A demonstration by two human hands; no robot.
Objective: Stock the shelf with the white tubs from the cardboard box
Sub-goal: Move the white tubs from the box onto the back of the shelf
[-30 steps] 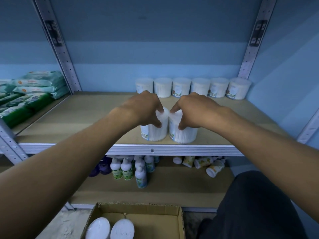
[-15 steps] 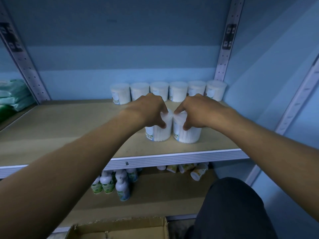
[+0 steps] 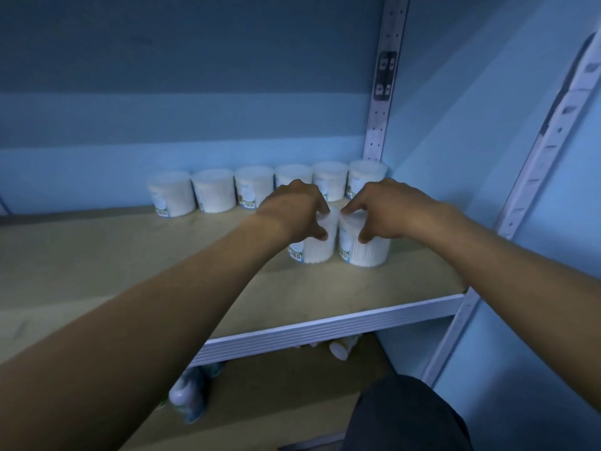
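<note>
Along the back of the shelf (image 3: 97, 262) you have a row of 6 white tubs (image 3: 213, 194) standing upright against the blue wall, side by side and running up to the right-hand upright post (image 3: 380, 102); judging by that, you are filling from the back toward the front edge, so the next tubs start a 2nd row.

Your left hand (image 3: 294, 211) comes down from above on the left tub (image 3: 313, 247), fingers and thumb curled over its lid and upper wall, gripping it. That tub stands upright on the shelf board, directly under the hand.

Just to its right, your right hand (image 3: 385, 209) grips the right tub (image 3: 366, 252) the same way, thumb on the near side and fingers over the lid. The 2 tubs sit close together, nearly touching; I cannot tell if they do. Both stand in front of the right end of the back row, a little apart from it.

The top grip probably lets you slide both back at once. The cardboard box is out of view.
</note>
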